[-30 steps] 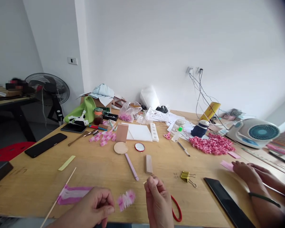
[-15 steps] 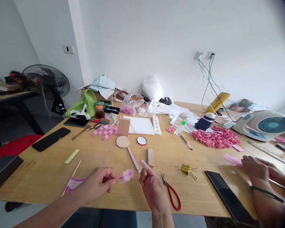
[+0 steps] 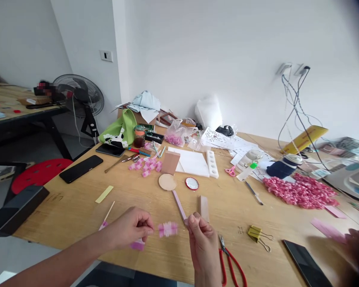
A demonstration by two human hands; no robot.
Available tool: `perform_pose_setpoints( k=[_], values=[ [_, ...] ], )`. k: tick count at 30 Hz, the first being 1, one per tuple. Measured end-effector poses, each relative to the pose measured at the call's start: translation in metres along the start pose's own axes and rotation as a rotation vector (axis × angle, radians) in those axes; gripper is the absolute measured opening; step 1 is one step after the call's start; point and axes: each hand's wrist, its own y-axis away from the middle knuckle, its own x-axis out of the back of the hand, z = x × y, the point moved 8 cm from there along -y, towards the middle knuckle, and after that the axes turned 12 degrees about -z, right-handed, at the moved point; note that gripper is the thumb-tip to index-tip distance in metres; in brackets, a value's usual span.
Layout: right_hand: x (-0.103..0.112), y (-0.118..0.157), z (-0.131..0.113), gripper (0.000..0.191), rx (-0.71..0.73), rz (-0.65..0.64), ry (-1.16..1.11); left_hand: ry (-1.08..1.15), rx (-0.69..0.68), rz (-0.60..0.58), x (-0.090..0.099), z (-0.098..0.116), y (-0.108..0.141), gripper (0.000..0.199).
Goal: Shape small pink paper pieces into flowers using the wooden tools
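Observation:
A short fringed pink-and-white piece [image 3: 168,229], blurred, hangs between my two hands above the table. My left hand [image 3: 134,227] is closed, thumb and forefinger pinched at its left side, apparently on a thin wire end. On the other side my right hand [image 3: 205,243] is pinched too, its fingertips a little apart from the fringe; what lies in them is too small to make out. A narrow mauve strip [image 3: 179,206] lies behind the right fingertips. Close by on the right are red-handled pliers [image 3: 230,261]. A wooden stick [image 3: 109,211] and pink strip material [image 3: 137,245] lie by my left forearm.
Ahead are a wooden block [image 3: 204,208], a round disc [image 3: 167,182], a red-rimmed lid [image 3: 192,183] and pink pieces [image 3: 145,164]. To the right are a yellow binder clip [image 3: 257,233], a black phone [image 3: 306,261] and another person's hand [image 3: 357,243].
My right hand's raised forefinger has come down into a pinch with the thumb. The view has swung right-to-left, so the table things sit further right. The fringed piece stays by my left hand.

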Motion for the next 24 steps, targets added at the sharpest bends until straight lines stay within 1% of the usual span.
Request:
perform_pose_setpoints(
  k=[2, 4, 7, 10, 12, 18, 24],
  values=[
    [0.002, -0.001, 0.004, 0.047, -0.006, 0.064, 0.057, -0.082, 0.005, 0.034, 0.004, 0.001, 0.000, 0.013],
    [0.005, -0.002, 0.008, 0.053, 0.002, 0.142, 0.130, -0.206, -0.025, 0.071, 0.006, 0.005, 0.001, 0.014],
    [0.007, -0.002, 0.014, 0.058, 0.022, 0.250, 0.226, -0.417, -0.145, 0.137, 0.007, 0.014, 0.005, 0.018],
    [0.003, -0.002, 0.020, 0.056, 0.027, 0.271, 0.280, -0.510, -0.241, 0.185, 0.009, 0.016, 0.009, 0.021],
    [0.000, -0.003, 0.023, 0.053, 0.025, 0.258, 0.298, -0.505, -0.246, 0.194, 0.010, 0.011, 0.011, 0.021],
    [-0.004, -0.006, 0.020, 0.051, 0.048, 0.257, 0.256, -0.453, -0.156, 0.172, 0.015, 0.002, 0.014, 0.019],
    [-0.001, -0.007, 0.013, 0.053, 0.047, 0.253, 0.243, -0.251, -0.065, 0.100, 0.016, -0.016, 0.012, 0.020]
  ],
)
